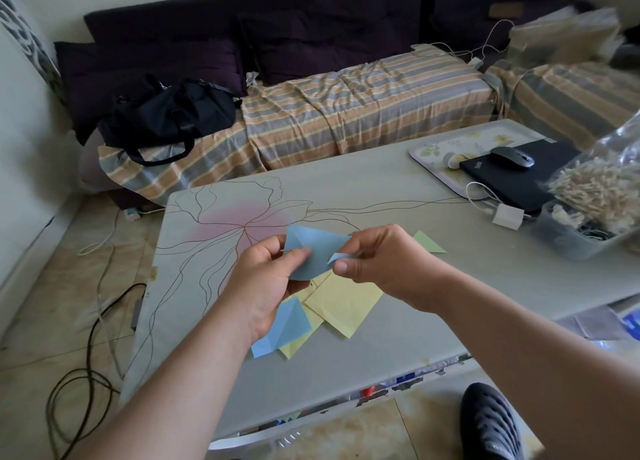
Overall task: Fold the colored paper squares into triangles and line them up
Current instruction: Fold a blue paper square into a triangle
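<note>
Both forearms come in from the lower edge and meet above the middle of the table (346, 189), so the fold is done in the air and not on the surface. Left hand (268, 279) pinches the blue paper (311, 248) at its 9 o'clock edge, thumb on top and the fingers curled behind it; right hand (377, 265) pinches one small corner at 3 o'clock between thumb and forefinger, I judge to bring that corner across to the opposite one for a triangle. The sheet is bent and not yet flat, so the crease seems not made. Under the hands, at 6 o'clock from the blue paper, unfolded squares wait in a loose overlapping pile: a yellow square (343, 303), another yellow one partly hidden, and a blue square (280, 328). At 3 o'clock, apart from the pile, a green triangle (427, 243) lies flat, probably the start of the line. The table is grey-green with a drawn flower. At 2 o'clock stand a tray (429, 147), a black laptop (519, 179) with a mouse (512, 156) on it, a white charger (507, 217), and a plastic box (568, 241). Behind, at 12 o'clock, a sofa (346, 113) with striped cloth carries a black bag (166, 113); cables lie on the tiled floor at 8 o'clock.
</note>
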`<state>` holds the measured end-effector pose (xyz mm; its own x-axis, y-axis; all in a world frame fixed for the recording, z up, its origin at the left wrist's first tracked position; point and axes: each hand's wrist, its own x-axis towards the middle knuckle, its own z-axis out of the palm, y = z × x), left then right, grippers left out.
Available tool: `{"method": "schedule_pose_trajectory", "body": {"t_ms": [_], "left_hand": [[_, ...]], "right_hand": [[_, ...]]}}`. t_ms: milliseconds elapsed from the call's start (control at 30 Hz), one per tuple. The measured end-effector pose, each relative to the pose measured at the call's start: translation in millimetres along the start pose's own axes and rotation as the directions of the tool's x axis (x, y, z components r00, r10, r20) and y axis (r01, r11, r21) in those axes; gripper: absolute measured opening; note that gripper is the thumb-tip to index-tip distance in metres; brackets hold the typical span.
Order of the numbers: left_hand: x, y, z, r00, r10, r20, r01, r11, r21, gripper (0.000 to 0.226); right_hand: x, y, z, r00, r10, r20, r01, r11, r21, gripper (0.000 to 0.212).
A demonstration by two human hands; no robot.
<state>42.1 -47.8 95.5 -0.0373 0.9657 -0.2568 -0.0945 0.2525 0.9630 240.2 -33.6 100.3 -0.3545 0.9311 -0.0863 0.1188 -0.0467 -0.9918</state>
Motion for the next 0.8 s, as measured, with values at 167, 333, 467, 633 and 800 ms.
{"method": "schedule_pose_trajectory", "body": {"t_ms": [167, 333, 467, 633, 800], "left_hand": [[-5, 1, 5, 0.998, 0.024, 0.064, -0.022, 1.000, -0.021, 0.009], [-7, -1, 8, 0.990, 0.120, 0.077, -0.120, 0.993, -0.002, 0.009], [-7, -2, 10, 0.981, 0.174, 0.091, -0.175, 0.984, 0.005, 0.024], [-9, -5, 13, 0.968, 0.220, 0.122, -0.228, 0.972, 0.059, 0.036], [-12, -5, 14, 0.966, 0.244, 0.089, -0.251, 0.965, 0.081, 0.024]], "right_hand": [[1, -3, -1, 0.999, 0.004, 0.032, -0.007, 0.995, 0.102, 0.027], [7, 1, -2, 0.998, 0.037, -0.042, -0.030, 0.987, 0.157, 0.049], [6, -2, -3, 0.992, 0.062, -0.111, -0.039, 0.979, 0.198, 0.041], [6, -4, 0, 0.990, 0.042, -0.135, -0.016, 0.982, 0.189, 0.040], [5, -4, 3, 0.989, -0.010, -0.145, 0.026, 0.993, 0.111, 0.035]]}}
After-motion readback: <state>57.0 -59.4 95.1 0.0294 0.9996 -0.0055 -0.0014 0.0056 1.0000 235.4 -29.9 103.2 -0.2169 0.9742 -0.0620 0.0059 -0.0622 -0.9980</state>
